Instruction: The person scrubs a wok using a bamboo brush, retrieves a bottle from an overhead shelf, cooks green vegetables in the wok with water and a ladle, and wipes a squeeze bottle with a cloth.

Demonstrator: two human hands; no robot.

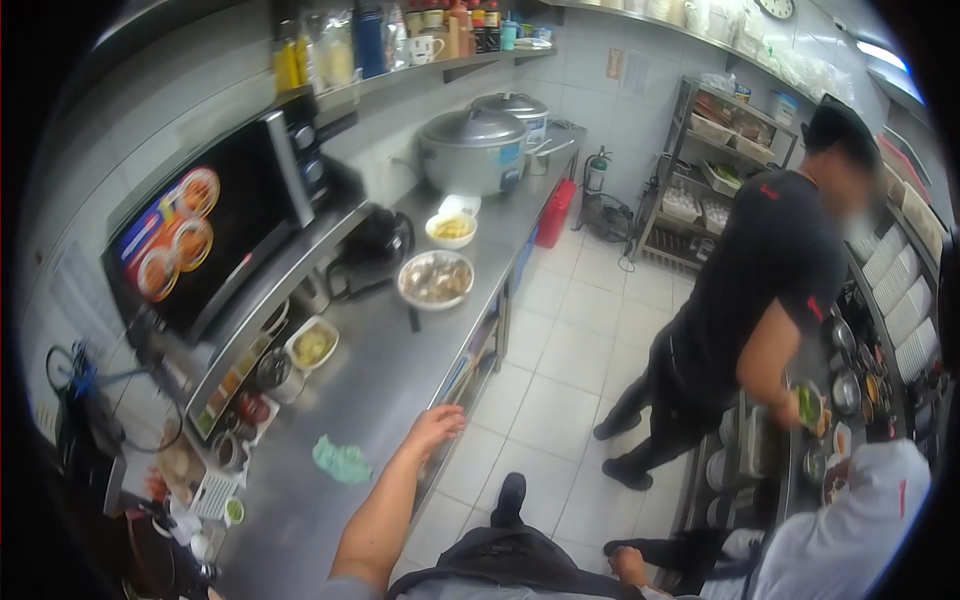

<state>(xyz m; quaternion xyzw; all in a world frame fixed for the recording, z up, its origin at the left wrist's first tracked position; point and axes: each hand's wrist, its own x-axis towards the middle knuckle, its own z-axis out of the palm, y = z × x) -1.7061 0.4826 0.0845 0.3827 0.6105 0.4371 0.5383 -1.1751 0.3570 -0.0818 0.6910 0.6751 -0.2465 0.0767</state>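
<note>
My left hand (436, 428) hangs in the air by the front edge of the steel counter (390, 400), fingers loosely stretched, with nothing in it. A crumpled green cloth (342, 459) lies on the counter to its left. Low at the bottom, my right hand (628, 566) is beside my body with its fingers curled in; whatever it may hold is hidden. Farther up the counter stand a large white bowl (436, 279) with pale and brownish contents and a smaller bowl (451, 229) with yellowish pieces. A white dish (312, 343) of yellowish food stands near the wall.
A big lidded pot (472, 150) stands at the counter's far end. One co-worker in black (760, 250) leans over the right-hand food station with a hand at green food. Another in white (850, 530) is close on my right. Tiled floor (560, 400) runs between the sides.
</note>
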